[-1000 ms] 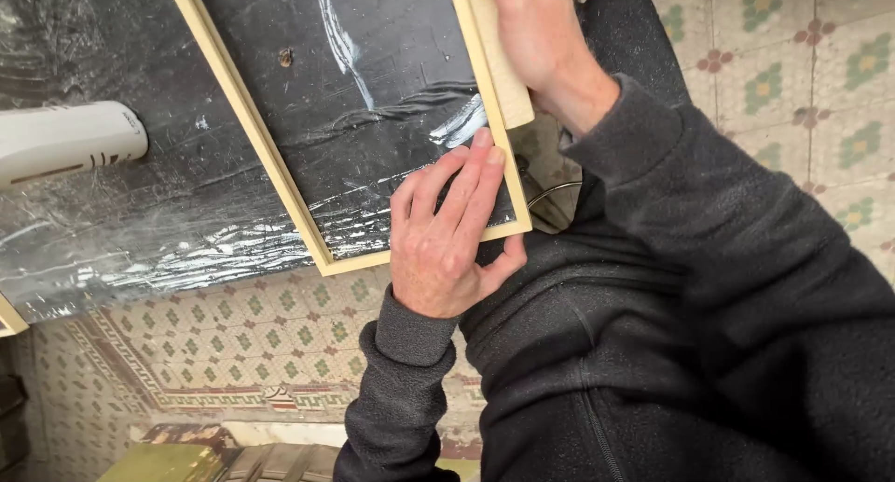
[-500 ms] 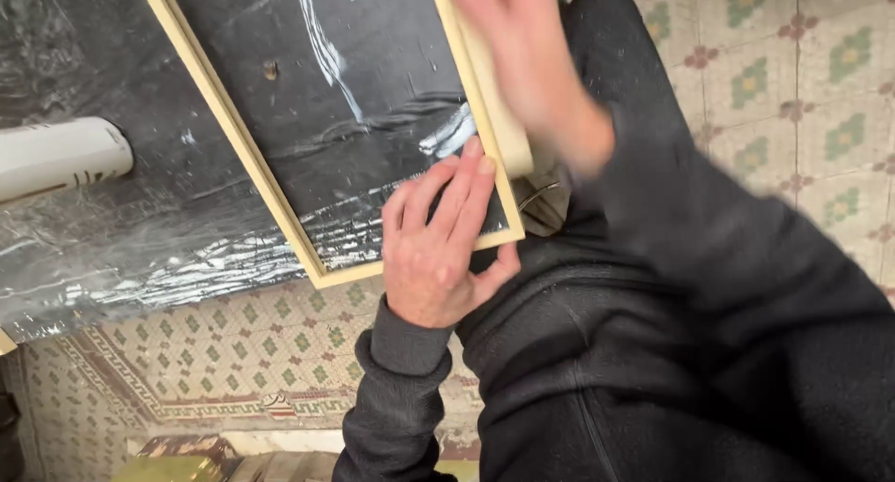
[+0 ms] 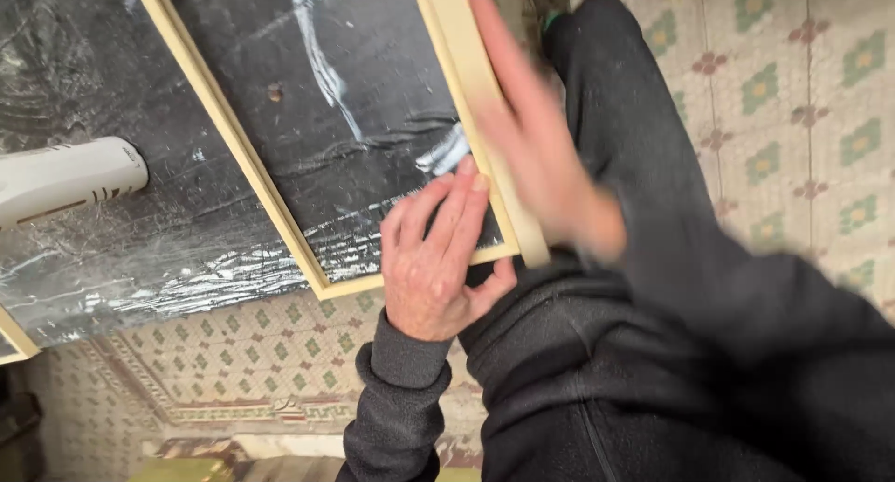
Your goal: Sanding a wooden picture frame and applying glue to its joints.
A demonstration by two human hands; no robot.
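The left hand point(image 3: 431, 263) lies flat, fingers together, pinning the near corner of the pale wooden frame point(image 3: 280, 198) on the black-wrapped counter point(image 3: 112, 249). The blurred right hand point(image 3: 531, 156) presses a wooden block point(image 3: 480, 100) on the frame's right rail; its grip I cannot tell.

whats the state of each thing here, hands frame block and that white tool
left hand: flat, pressing the frame's near corner.
right hand: blurred, on the wooden block.
wooden block: lying along the frame's right rail.
wooden frame: flat on black plastic sheet.
white tool: lying untouched.
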